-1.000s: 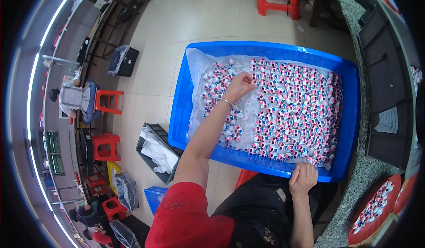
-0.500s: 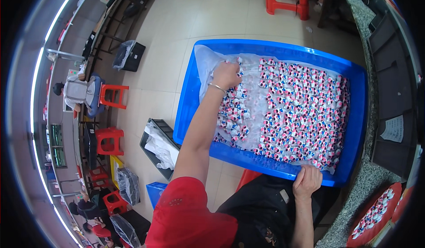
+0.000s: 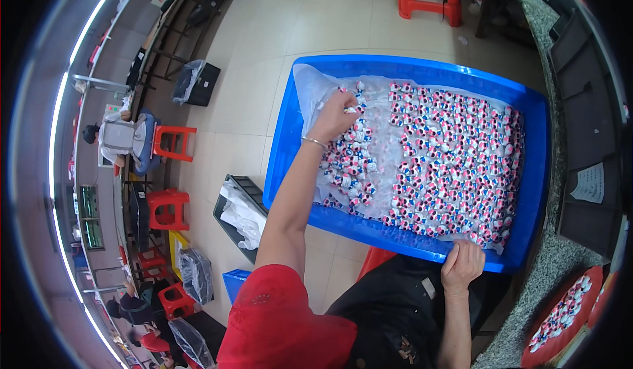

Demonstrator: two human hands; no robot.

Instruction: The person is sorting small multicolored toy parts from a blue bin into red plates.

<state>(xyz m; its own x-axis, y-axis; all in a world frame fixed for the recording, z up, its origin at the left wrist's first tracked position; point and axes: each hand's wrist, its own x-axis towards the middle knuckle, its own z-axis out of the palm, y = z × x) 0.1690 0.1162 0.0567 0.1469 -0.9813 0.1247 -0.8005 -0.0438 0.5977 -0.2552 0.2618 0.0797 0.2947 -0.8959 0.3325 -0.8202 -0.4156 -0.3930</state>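
Note:
A big blue plastic bin (image 3: 277, 146) lies in front of me, lined with a thin white sheet (image 3: 310, 82). Closely set rows of small white, pink and blue figurines (image 3: 455, 151) fill its right part, and a looser heap of the same figurines (image 3: 349, 168) lies at the left. Over that heap's far end, my left hand (image 3: 335, 116) is closed in a pinch on a small figurine (image 3: 353, 110). My right hand (image 3: 463, 263) grips the bin's near rim at the right corner, its thumb on the near side.
On the speckled counter (image 3: 560, 244) at the right rests a red tray (image 3: 570, 316) with more figurines. A dark crate (image 3: 239, 214) holding white sheets stands left of the bin. Red stools (image 3: 168, 209), a lined black bin (image 3: 196, 83) and seated people occupy the left side.
My left hand has drawn slightly left, its pinching fingertips now showing a figurine. The right hand keeps its hold on the rim. The whole view has shifted a little.

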